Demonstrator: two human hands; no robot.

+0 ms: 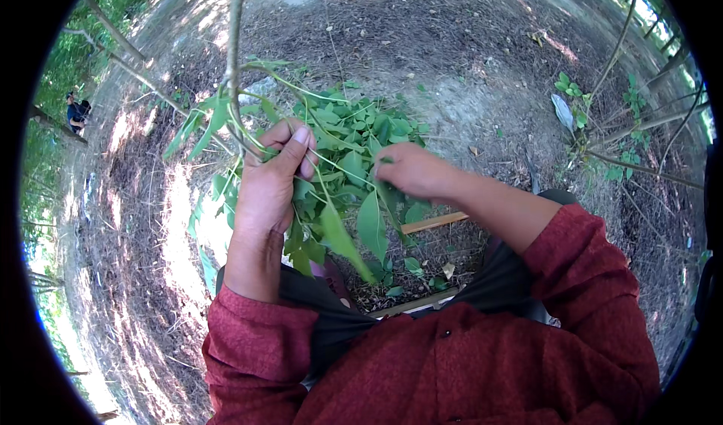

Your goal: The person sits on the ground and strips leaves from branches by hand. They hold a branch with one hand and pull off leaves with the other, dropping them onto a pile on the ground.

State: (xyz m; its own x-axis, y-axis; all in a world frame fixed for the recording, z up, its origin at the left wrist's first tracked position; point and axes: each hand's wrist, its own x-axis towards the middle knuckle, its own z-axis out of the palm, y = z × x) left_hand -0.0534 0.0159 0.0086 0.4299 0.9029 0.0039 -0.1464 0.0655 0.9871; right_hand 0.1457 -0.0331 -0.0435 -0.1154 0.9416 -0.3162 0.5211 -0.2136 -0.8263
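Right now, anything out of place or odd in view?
Two mild oddities: a pale object, maybe litter, by the leafy shoots at right, standing out against darker ground; and a wooden strip lying slanted near the leaf pile, its straight edges unlike the foliage.

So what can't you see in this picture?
Head view:
- Inside the right hand: hidden by the hand's back.
- Upright stem: top cut off by upper edge.
- Under the leaf pile: hidden by leaves.
- Distant person at left: too small to tell what they're doing.

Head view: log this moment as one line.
left hand: grip closed on leafy stems | right hand: curled by green leaf heap, hold unclear | nearby: wooden strip
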